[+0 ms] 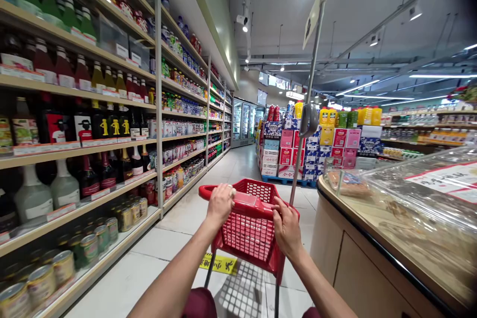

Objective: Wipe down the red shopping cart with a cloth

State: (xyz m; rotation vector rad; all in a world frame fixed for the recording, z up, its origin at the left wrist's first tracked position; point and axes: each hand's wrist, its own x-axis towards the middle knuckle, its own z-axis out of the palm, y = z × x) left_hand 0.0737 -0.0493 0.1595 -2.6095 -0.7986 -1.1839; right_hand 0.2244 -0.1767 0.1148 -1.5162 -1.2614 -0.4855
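A red plastic shopping cart (248, 236) stands right in front of me, with a lattice basket and dark legs. My left hand (220, 203) is closed over the left part of its handle (206, 192). Something small and whitish shows by that hand's fingertips, too small to name. On the right end of the handle rests my right hand (286, 226), its fingers bent over the red bar. As far as I can see into the basket, only its red lattice walls show.
Shelves of bottles and cans (89, 144) line the left side. On the right is a counter (357, 248) with clear covers. A metal pole (307, 84) rises near the cart's right side. Stacked drink cartons (290, 151) stand ahead; the tiled aisle (223, 169) runs toward glass-door fridges (242, 119).
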